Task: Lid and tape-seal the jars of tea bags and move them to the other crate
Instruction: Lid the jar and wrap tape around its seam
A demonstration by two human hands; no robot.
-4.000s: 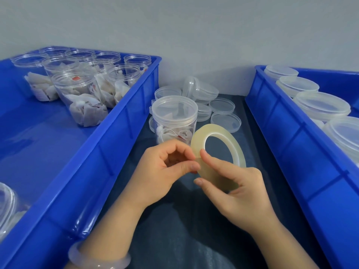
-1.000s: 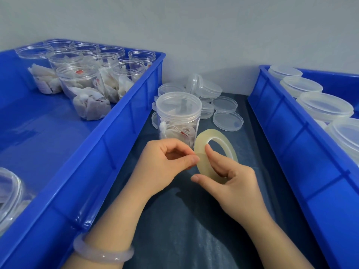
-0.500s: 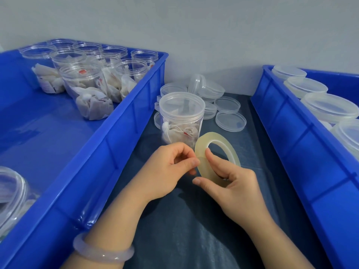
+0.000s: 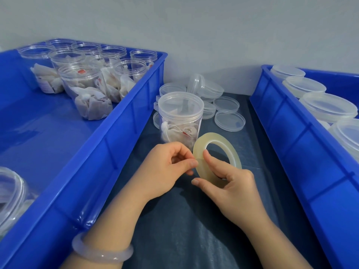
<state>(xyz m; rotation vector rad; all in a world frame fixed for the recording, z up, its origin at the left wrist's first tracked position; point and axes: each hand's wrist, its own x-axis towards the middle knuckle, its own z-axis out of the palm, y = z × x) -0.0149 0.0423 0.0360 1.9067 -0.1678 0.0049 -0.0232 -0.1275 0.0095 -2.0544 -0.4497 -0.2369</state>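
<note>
Currently the tape roll [image 4: 199, 152] is upright on edge, just in front of the lidded jar [image 4: 180, 117] on the desk [image 4: 194, 230]. The right hand [image 4: 233, 189] grips its lower rim with fingers through the core. The left hand [image 4: 165, 171] pinches its left edge between thumb and forefinger. Blue crates [image 4: 116, 144] flank both sides.

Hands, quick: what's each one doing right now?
Left hand: pinching the edge of the tape.
Right hand: holding the tape.

Left hand [image 4: 165, 167] pinching, right hand [image 4: 229, 188] gripping (close together).
</note>
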